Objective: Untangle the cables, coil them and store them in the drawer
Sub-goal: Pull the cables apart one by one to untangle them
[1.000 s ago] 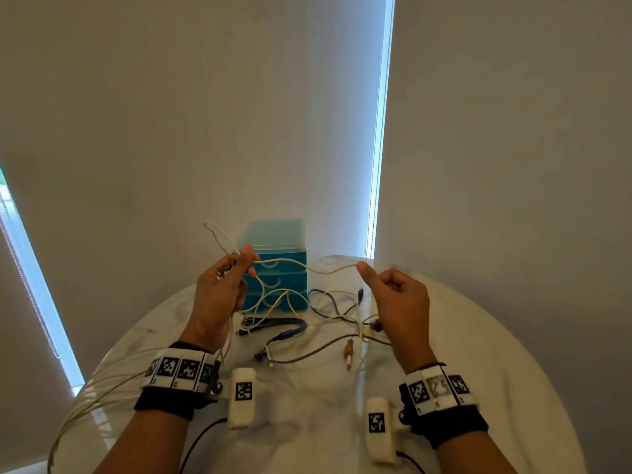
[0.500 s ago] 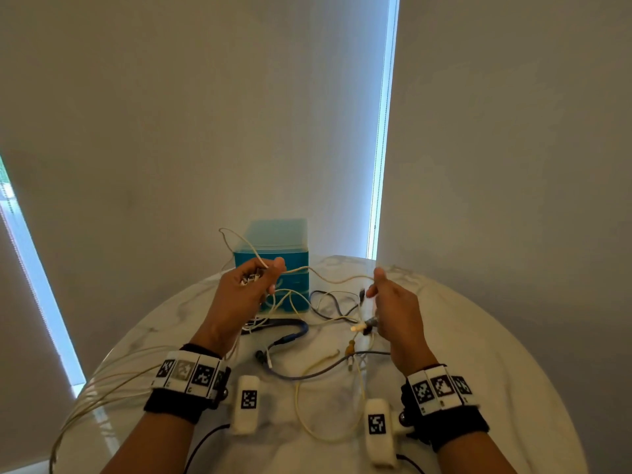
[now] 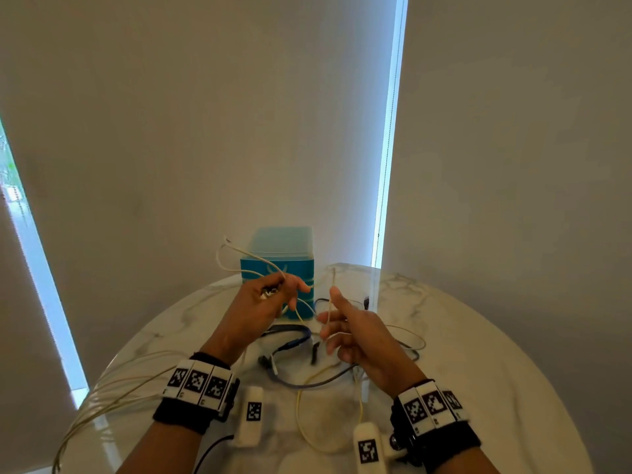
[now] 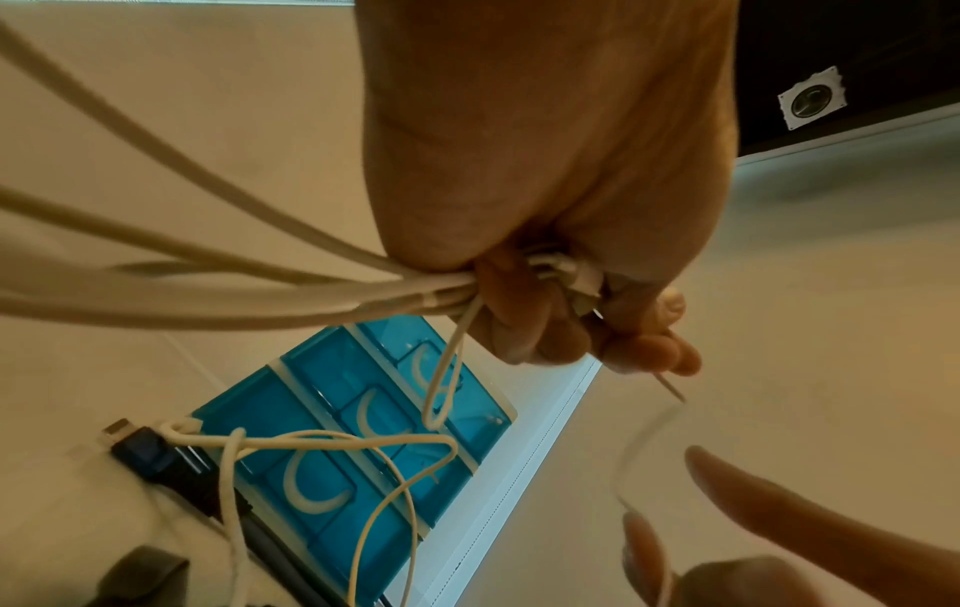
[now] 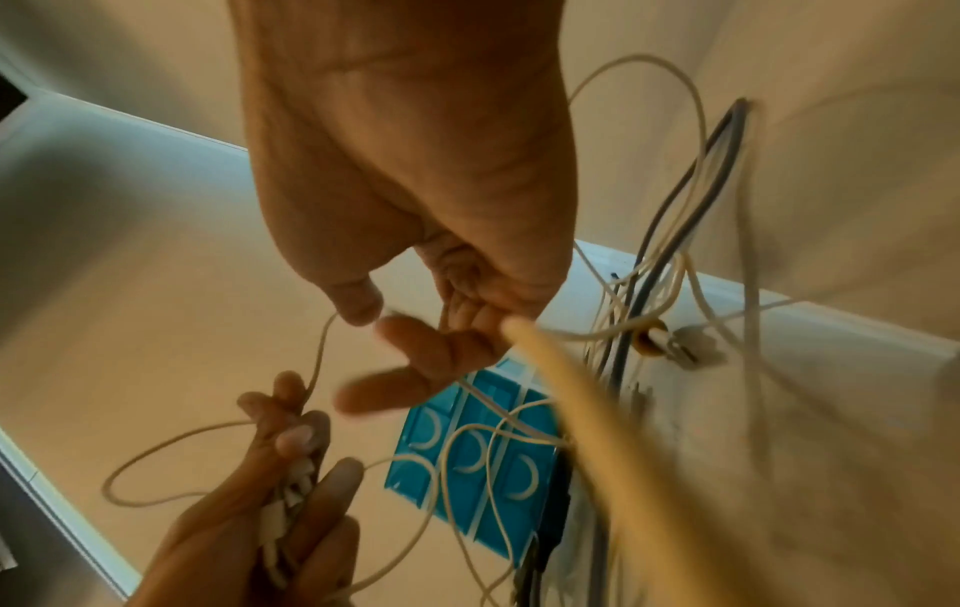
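Left hand (image 3: 260,304) is raised over the bench (image 3: 461,354), fingers curled tight round a bunch of cream cable (image 4: 218,283) loops w/ white plugs. Blue drawer box (image 3: 278,260) sits at the far side, drawers closed. Dark cables (image 3: 297,340) lie tangled in the middle. Right hand (image 3: 355,333) pinches a thin cream strand btw thumb and fingers.
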